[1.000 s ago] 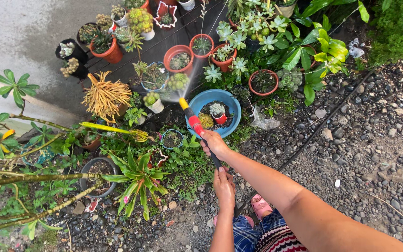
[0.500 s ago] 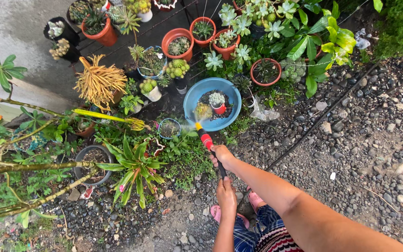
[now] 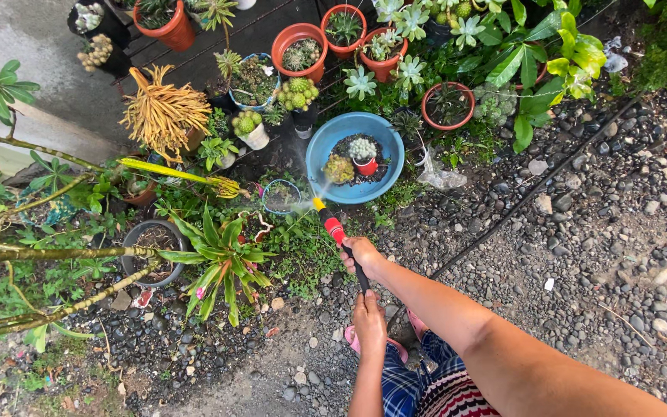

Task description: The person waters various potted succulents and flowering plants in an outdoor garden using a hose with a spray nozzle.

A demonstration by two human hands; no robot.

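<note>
2 hands grip 1 red-and-yellow hose spray nozzle (image 3: pixel 329 222), which throws a fine mist up-left toward the round blue plastic basin (image 3: pixel 319 154). Left of the basin, the yellow stringy plant (image 3: pixel 165 112) and the small clear-rimmed pot (image 3: pixel 279 197) stand on dark, wet-looking ground; the broad-leaved green plant (image 3: pixel 221 262) is lower left. In the basin 2 small succulents sit in damp soil — wetting looks under way here. The left hand (image 3: pixel 369 323) is below the basin, fingers wrapped tight round the black hose; the right hand (image 3: pixel 363 257) is closed on the nozzle's handle. Right of the basin, the terracotta pot (image 3: pixel 447 106) and gravel (image 3: pixel 619 232) look drier — likely unwatered.
</note>
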